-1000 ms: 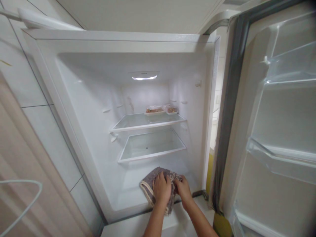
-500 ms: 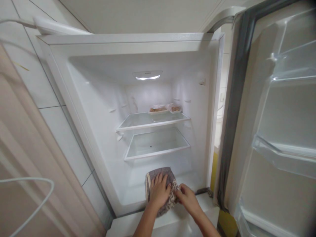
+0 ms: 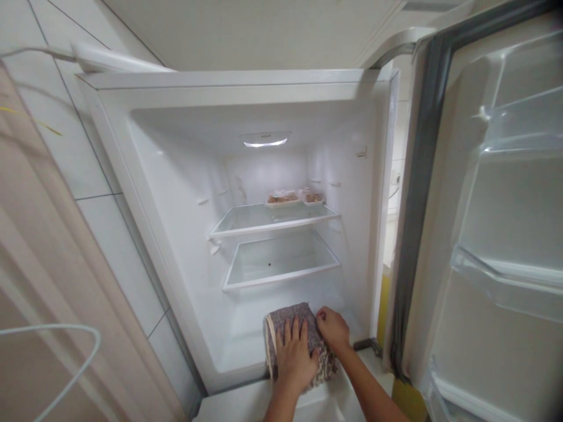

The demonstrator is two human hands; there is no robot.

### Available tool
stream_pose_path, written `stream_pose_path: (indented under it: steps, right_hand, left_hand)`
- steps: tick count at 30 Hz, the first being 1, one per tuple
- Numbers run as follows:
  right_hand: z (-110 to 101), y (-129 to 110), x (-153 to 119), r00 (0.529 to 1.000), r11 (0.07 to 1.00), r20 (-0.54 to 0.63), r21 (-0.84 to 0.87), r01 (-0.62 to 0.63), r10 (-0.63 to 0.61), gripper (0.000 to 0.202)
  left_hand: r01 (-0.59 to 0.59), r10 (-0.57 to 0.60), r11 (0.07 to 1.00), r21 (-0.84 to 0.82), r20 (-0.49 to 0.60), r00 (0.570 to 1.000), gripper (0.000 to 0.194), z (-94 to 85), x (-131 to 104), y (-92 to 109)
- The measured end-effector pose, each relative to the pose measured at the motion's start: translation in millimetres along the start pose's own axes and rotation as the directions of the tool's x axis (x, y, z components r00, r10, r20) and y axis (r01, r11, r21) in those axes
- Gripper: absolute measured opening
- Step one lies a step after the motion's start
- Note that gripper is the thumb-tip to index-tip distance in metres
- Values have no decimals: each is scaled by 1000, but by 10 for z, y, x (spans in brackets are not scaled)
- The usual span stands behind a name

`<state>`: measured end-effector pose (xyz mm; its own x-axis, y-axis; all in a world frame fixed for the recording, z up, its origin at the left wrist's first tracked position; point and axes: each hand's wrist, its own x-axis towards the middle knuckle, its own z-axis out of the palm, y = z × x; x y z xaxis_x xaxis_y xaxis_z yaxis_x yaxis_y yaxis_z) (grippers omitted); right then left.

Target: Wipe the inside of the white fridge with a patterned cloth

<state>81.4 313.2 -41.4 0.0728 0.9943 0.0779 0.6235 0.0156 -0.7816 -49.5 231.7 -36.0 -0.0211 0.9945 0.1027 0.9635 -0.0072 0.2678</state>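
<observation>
A folded grey-brown patterned cloth [image 3: 288, 315] lies over the front lower edge of the open fridge [image 3: 241, 370], its lighter patterned part hanging toward me. My left hand [image 3: 295, 354] rests flat on top of the cloth, fingers spread. At the cloth's right edge is my right hand [image 3: 333, 328], its fingers curled closed against the fabric; whether they pinch the cloth is hidden.
Two glass shelves, the upper [image 3: 277, 218] and the lower [image 3: 281, 261], sit above the hands. Wrapped food trays [image 3: 282, 199] are at the back of the upper one. The open door [image 3: 505, 223] with clear bins stands at the right; a pinkish surface [image 3: 39, 234] is at the left.
Both hands and the cloth have shifted slightly right. My left fingers are more spread, and my right hand has moved up along the cloth's right edge. The camera view has shifted slightly.
</observation>
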Motion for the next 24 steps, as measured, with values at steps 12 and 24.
stream_pose_path:
  steps: [12,24]
  right_hand:
    - [-1,212,76,994,993,-75,78,89,-83,34]
    - [64,384,95,982,982,-140,127,141,-123,35]
  left_hand:
    - [-111,112,994,-22,20,994,74,-70,208,-54]
    - [-111,111,991,76,8,994,75,-156,499,-338]
